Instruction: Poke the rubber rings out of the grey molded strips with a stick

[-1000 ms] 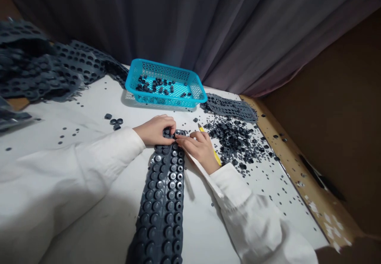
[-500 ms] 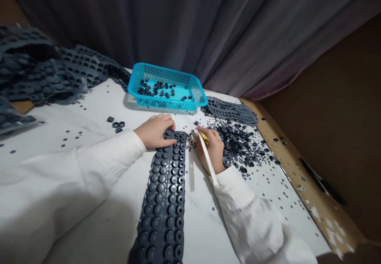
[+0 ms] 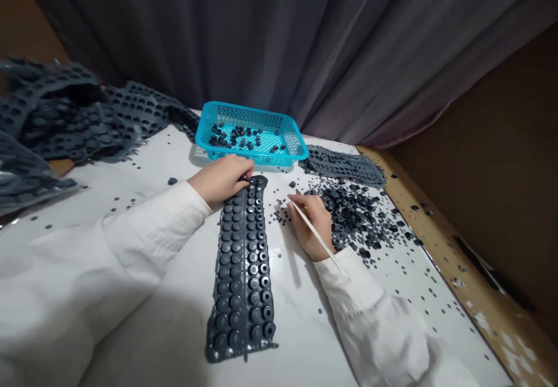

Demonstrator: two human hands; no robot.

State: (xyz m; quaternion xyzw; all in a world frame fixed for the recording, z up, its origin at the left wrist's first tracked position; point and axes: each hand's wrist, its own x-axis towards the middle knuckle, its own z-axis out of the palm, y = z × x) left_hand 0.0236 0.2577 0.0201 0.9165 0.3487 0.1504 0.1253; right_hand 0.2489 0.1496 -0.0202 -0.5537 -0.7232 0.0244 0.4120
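A long dark grey molded rubber strip (image 3: pixel 244 259), studded with rows of round ring-shaped pieces, lies lengthwise on the white tabletop. My left hand (image 3: pixel 224 179) is closed on its far end, thumb and fingers pinching the left corner. To the right of the strip, my right hand (image 3: pixel 313 227) is closed around a thin white stick (image 3: pixel 316 233) that slants back over my wrist. Something yellow and a dark tip show at its fingers, mostly hidden. A pile of small black rubber pieces (image 3: pixel 351 210) lies just beyond my right hand.
Behind the strip stands a blue perforated basket (image 3: pixel 255 157) with several black pieces inside. A punched grey sheet (image 3: pixel 346 165) lies right of it. Heaped perforated sheets (image 3: pixel 82 119) fill the left back. Small round bits are scattered about; a curtain (image 3: pixel 261 38) hangs behind.
My left hand and the strip have moved away from me, toward the basket, so the strip's near end now shows. The white stick has tilted more to the right. The view has shifted slightly.
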